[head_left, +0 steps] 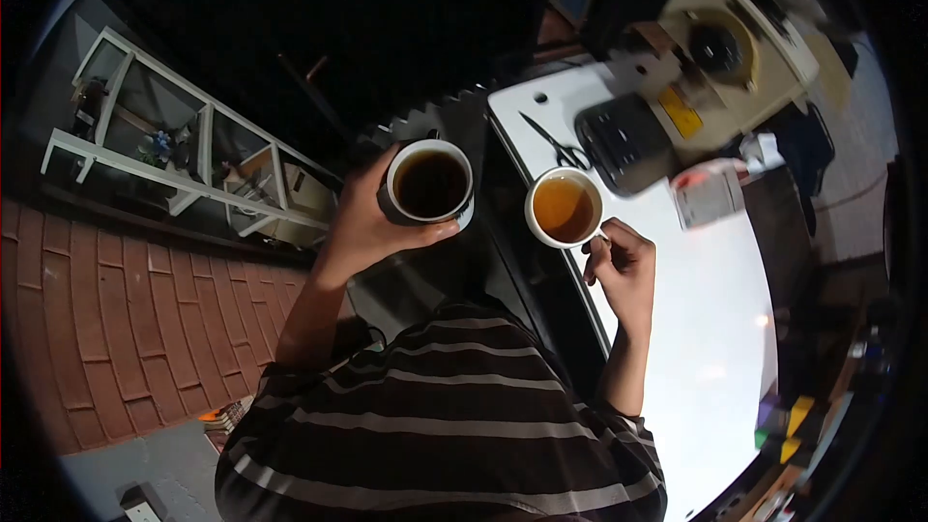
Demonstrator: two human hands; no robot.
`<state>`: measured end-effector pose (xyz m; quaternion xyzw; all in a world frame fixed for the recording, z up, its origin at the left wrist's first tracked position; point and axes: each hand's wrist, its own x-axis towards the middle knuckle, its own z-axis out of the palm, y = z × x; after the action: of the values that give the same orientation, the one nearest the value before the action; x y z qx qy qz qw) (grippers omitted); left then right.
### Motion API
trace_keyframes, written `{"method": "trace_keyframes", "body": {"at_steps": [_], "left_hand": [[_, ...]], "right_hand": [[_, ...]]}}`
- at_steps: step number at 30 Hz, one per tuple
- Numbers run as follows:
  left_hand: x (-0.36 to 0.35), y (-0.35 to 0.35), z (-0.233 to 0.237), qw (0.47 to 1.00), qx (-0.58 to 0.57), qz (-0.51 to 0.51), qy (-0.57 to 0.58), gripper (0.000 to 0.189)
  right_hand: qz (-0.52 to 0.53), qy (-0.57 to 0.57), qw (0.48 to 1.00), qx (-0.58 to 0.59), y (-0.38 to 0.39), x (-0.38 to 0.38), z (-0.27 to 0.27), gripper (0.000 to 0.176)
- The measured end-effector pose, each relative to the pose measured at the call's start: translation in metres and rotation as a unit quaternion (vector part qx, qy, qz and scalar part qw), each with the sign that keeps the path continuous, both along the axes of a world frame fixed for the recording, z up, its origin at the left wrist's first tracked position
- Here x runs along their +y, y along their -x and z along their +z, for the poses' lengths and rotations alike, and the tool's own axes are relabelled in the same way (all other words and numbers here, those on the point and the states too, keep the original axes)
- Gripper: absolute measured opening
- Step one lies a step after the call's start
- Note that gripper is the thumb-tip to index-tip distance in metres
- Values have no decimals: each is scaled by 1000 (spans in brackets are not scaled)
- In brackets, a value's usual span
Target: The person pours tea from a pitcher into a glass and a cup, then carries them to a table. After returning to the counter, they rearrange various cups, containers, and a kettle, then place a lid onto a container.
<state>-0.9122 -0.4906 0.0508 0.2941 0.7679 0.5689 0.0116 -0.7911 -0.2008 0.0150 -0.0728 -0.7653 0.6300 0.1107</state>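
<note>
My left hand (372, 217) is wrapped round a mug (394, 201) with a white rim and a darker outside, filled with dark brown liquid. In my right hand (622, 266) is the handle of a white teacup (552, 237), pinched between the fingers; amber liquid stands in it. Both vessels are upright, held in front of my striped shirt, with a gap between them. The teacup appears over the left edge of a white table (677, 358). Just beyond it lie black scissors (563, 147) and a dark box-shaped device (623, 143).
A beige machine (739, 48) with a round dark part stands at the table's far end, with a yellow label near it. A clear plastic package (710, 195) lies on the table's right side. To the left are a white shelf frame (203, 145) and a brick wall (145, 319).
</note>
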Motion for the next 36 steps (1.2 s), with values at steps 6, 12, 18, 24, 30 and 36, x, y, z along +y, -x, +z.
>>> {"method": "trace_keyframes", "body": {"at_steps": [6, 12, 18, 24, 30, 36], "left_hand": [[-21, 94, -7, 999, -15, 30, -25, 64], [-38, 192, -13, 998, -16, 48, 24, 65], [-69, 300, -19, 999, 28, -14, 42, 66], [-78, 395, -6, 995, 36, -68, 66, 66], [-54, 484, -19, 992, 19, -116, 52, 66], [5, 565, -27, 985, 23, -164, 50, 64]], "right_hand": [[63, -21, 998, -18, 113, -9, -3, 15], [63, -36, 997, -20, 210, -33, -15, 12], [21, -38, 999, -15, 294, -78, -17, 14], [-47, -32, 998, -11, 360, -109, -15, 12], [-122, -45, 991, -17, 420, -104, -22, 12], [-200, -44, 979, 5, 485, -65, -31, 9]]}}
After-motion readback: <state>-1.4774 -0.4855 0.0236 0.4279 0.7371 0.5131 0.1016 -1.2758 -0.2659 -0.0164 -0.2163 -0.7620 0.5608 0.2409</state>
